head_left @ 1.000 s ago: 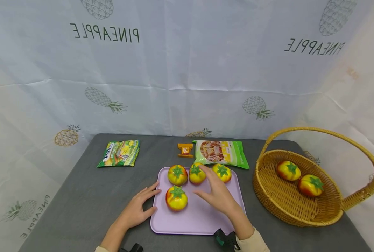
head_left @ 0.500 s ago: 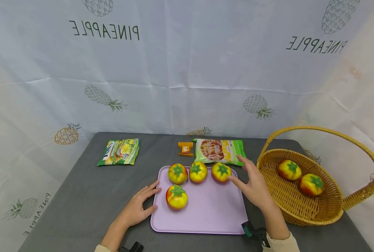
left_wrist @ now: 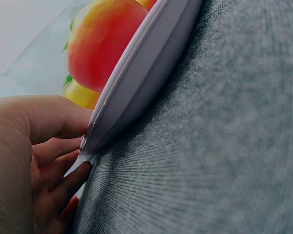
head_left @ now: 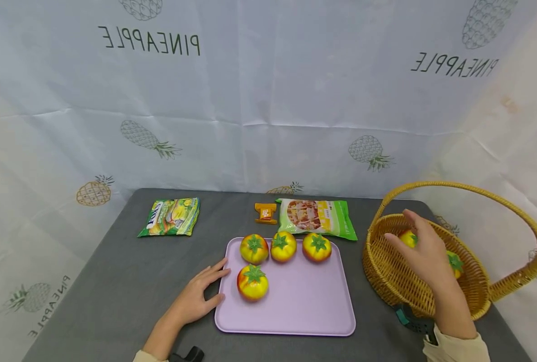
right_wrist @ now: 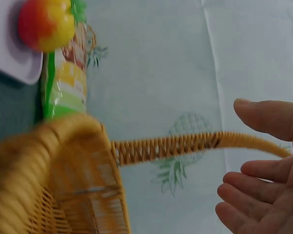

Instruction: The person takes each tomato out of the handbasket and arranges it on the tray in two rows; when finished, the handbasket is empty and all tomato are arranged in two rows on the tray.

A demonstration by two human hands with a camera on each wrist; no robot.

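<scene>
Desk (head_left: 105, 281): basket (head_left: 379, 284) at the right edge, tray (head_left: 304, 306) midway between left and right edges. Right hand (head_left: 424, 251) over the basket opening, thumb and fingers spread, nothing held. Left hand (head_left: 200, 294) relaxed, fingers extended, touching the tray's left rim, not clamping. Four fruit (head_left: 252, 286) on tray: three along its back edge, one in front of the leftmost. Two more fruit (head_left: 455, 266) in basket, partly behind the right hand.

For the basket reach, I'd come straight down, clear the handle, cup one fruit at its widest; don't pinch the leaf cap. Light left-hand pressure should stop tray skid.

Materials: desk top grey, woven-looking. Basket wicker-like, oval, arched handle. Tray smooth lilac, rounded corners, probably plastic. Fruit squat, glossy red-yellow; likely light, prone to roll.
</scene>
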